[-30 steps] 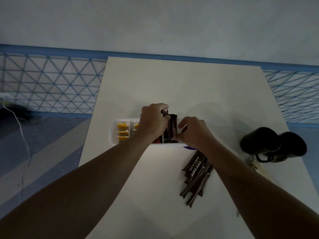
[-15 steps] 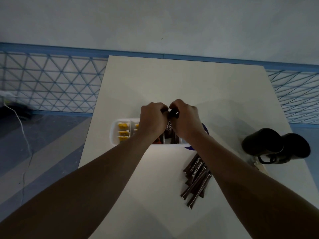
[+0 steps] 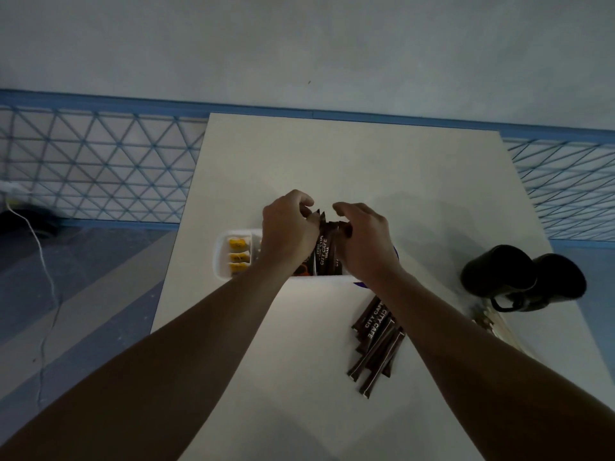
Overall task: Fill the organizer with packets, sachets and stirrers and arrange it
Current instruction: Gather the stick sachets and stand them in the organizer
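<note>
1. While loose sugar sticks (image 3: 376, 341) lie nearest on the white worktop (image 3: 299, 377), they probably await loading.
2. Further on, left hand (image 3: 288, 232) and right hand (image 3: 362, 242) pinch upright sticks (image 3: 324, 252) in the organizer (image 3: 221, 257) — likely squaring them; yellow sachets (image 3: 238, 256) occupy its left compartment.
3. Beyond — black mugs (image 3: 519, 277), blue lattice railing (image 3: 100, 168), pale wall.

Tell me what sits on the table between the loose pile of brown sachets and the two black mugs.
Nothing: in the head view the table is bare between the brown sachets and black mugs.
</note>
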